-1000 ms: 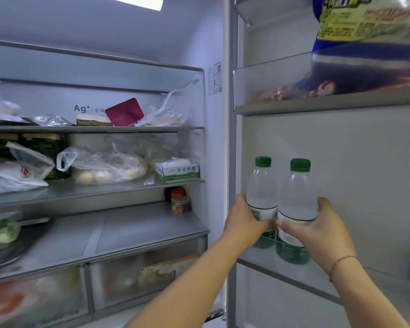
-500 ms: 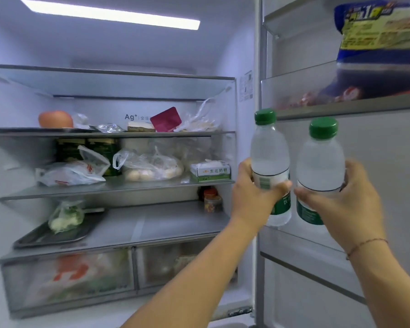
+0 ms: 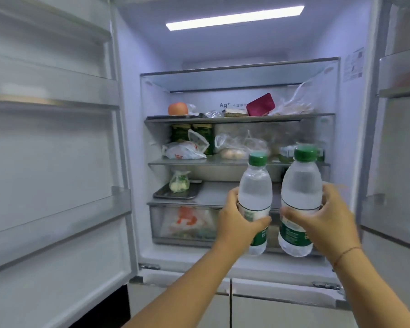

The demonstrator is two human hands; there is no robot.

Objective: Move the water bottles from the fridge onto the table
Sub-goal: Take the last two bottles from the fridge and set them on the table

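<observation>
**Both bottles out of the door, none on the counter yet**

Clamped around one bottle each, both my hands are full: my left hand (image 3: 237, 223) wraps the label band of the smaller-looking clear plastic water bottle with the green cap (image 3: 255, 185), and my right hand (image 3: 327, 221) grips the second clear green-capped water bottle (image 3: 300, 185) the same way, thumb across the front. Both bottles stand upright, side by side and just apart, held in the air in front of the open white fridge (image 3: 237, 74).

A second ago they sat in the right door's shelf, and half a second ago I had them lifted just above it. Now they are clear of the door altogether and in front of the fridge's middle, and my view has swung left to take in the whole interior and the bare shelves of the left door (image 3: 55, 102).

I judge the pick-up finished and the carry just starting. No counter is in view, so I must turn away to find it. Both doors stand open.
</observation>
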